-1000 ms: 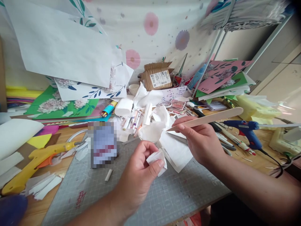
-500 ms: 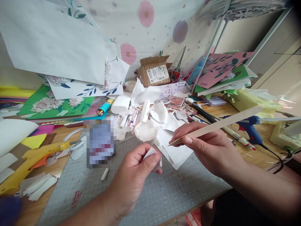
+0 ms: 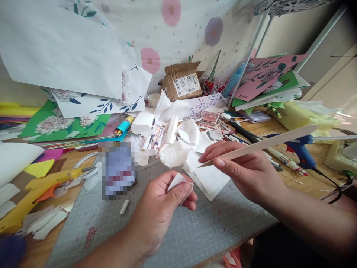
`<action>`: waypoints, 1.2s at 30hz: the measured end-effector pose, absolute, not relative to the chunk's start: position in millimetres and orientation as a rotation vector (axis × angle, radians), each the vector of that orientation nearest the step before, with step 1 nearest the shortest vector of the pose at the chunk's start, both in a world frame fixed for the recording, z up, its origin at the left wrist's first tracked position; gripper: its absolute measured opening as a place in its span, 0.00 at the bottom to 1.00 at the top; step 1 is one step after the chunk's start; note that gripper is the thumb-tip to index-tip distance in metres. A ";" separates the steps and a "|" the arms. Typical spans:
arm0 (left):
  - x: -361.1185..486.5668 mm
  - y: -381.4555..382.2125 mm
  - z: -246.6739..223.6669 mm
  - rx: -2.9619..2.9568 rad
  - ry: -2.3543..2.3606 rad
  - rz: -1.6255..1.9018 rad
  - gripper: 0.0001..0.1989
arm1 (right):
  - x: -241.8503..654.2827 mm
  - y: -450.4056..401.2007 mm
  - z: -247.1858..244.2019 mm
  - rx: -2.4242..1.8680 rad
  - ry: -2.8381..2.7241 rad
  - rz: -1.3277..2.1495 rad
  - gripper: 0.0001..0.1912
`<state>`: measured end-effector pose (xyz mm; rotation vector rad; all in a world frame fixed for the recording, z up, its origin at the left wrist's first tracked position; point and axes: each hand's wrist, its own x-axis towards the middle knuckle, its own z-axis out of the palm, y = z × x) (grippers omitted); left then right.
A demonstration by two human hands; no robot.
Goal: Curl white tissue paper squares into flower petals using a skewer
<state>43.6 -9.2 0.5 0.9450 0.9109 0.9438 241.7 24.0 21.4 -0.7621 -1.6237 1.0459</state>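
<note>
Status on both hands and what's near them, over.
Left hand: pinching white paper piece. Right hand: holding flat wooden stick, tip apart from the piece. White bowl just beyond left hand.

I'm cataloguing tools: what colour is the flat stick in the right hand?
The flat stick is pale beige, seen best in the head view.

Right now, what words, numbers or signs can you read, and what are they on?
I can't read any surely enough to quote.
Label on the box: printed, too small.
Paper strip: handwriting, blurred.
Mat: red print at left, blurred.
Pink card: dark writing, too small.
Left green sheet: small marks, unreadable.
</note>
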 end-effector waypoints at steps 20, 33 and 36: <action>44.4 -12.1 3.5 0.891 0.733 0.929 0.06 | 236.5 8.8 31.6 -0.598 -1.661 1.304 0.06; 46.0 -12.1 4.2 0.883 0.721 0.929 0.06 | 237.2 7.8 31.3 -0.564 -1.664 1.402 0.07; 45.3 -12.6 4.1 0.885 0.713 0.928 0.06 | 237.7 7.4 32.3 -0.576 -1.672 1.374 0.07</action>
